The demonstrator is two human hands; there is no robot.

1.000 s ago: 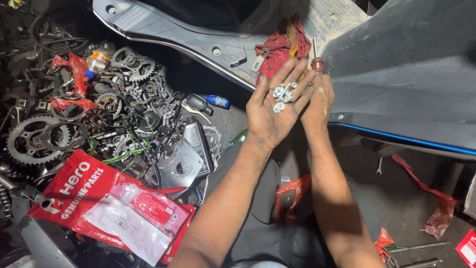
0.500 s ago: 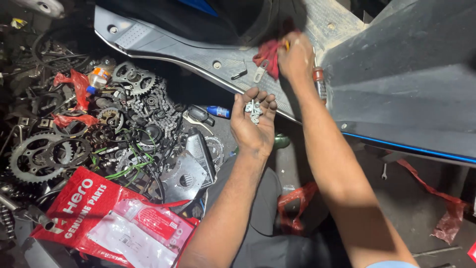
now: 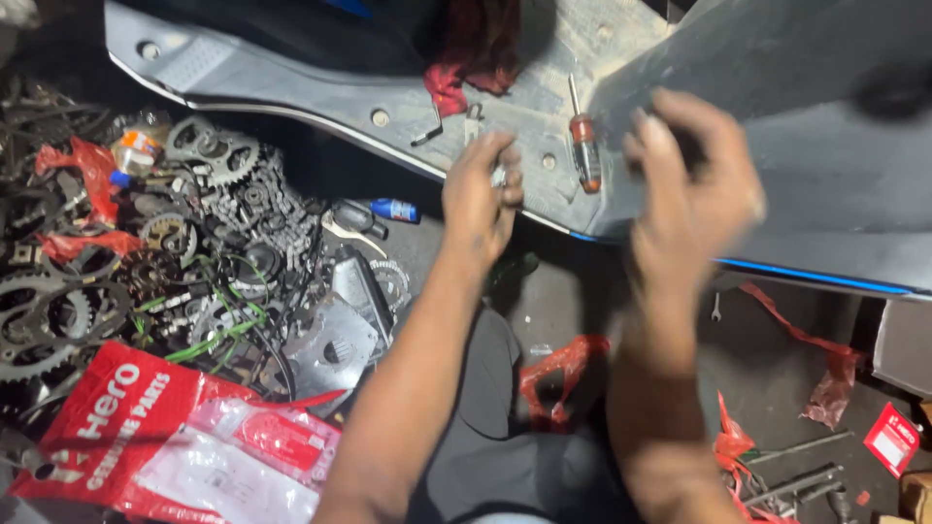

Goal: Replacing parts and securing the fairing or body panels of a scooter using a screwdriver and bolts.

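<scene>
Now our left hand [image 3: 481, 199] cups small washers [image 3: 498, 177]; the screwdriver [image 3: 583, 146] lies lengthwise just beside our blurred right hand [image 3: 694, 194], grip unclear.

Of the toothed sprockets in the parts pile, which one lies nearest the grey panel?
The silver sprocket at the top of the pile, just under the grey panel's edge; the dark sprockets lie lower left, far from it.

Motion is blurring the right hand [image 3: 694, 189], hiding whatever it is gripping. The left hand [image 3: 481, 194] is curling around something too small to tell.
</scene>
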